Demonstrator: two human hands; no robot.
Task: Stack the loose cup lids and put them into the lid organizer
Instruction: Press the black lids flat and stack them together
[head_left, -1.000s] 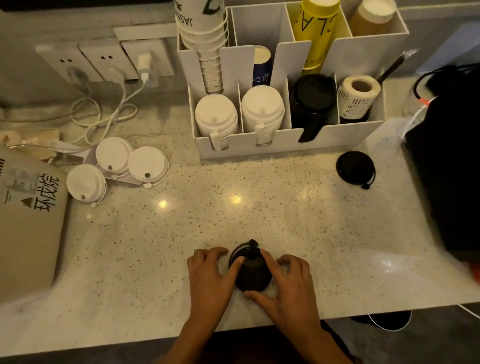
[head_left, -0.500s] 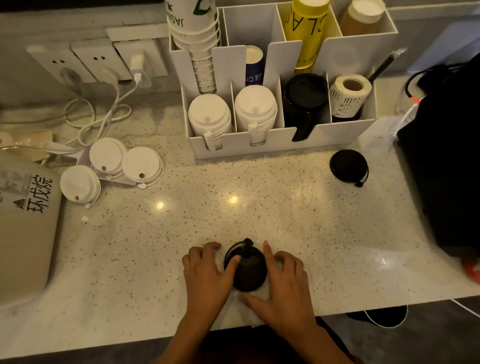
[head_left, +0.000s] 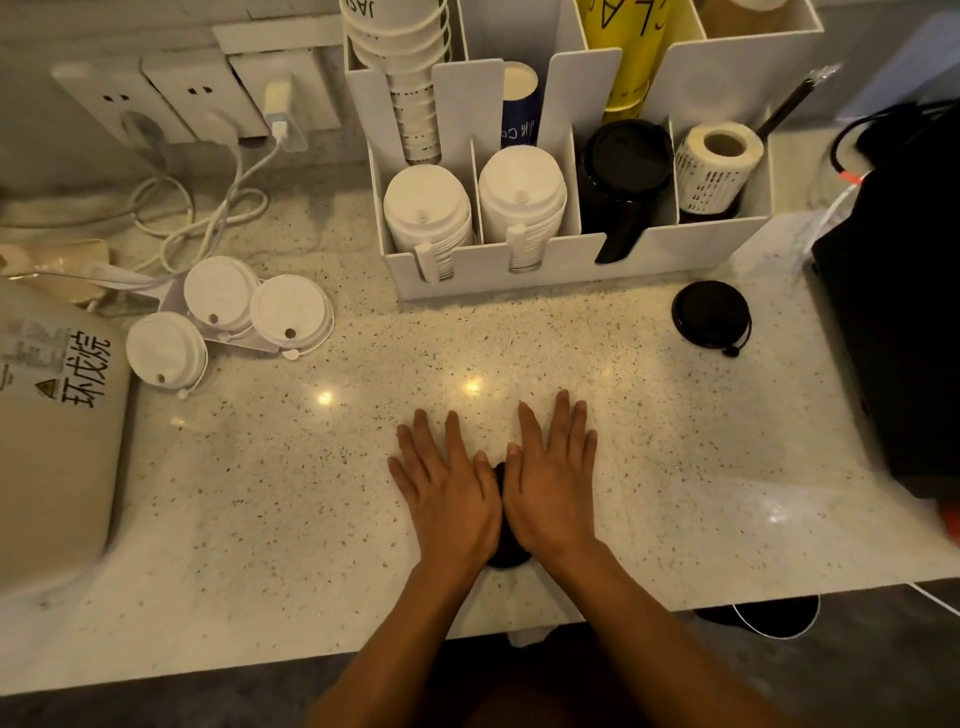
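My left hand (head_left: 447, 486) and my right hand (head_left: 553, 483) lie flat side by side with straight fingers, pressing down on a stack of black lids (head_left: 506, 556) near the counter's front edge. Only slivers of the stack show between and below my palms. Another black lid (head_left: 710, 313) lies loose at the right. Three white lids (head_left: 288, 310) (head_left: 218, 291) (head_left: 162, 349) lie at the left. The white lid organizer (head_left: 550, 265) at the back holds two rows of white lids (head_left: 427, 215) (head_left: 521, 195) and a row of black lids (head_left: 626, 161).
Paper cups (head_left: 410, 67), a yellow cup stack (head_left: 631, 47) and a label roll (head_left: 714, 163) also sit in the organizer. Wall sockets with white cables (head_left: 208, 208) are at the back left, a beige pouch (head_left: 47, 426) at the left, a black machine (head_left: 904, 312) at the right.
My hands went from cupping the black lid stack with curled fingers to lying flat on top of it. The camera view has tilted slightly.
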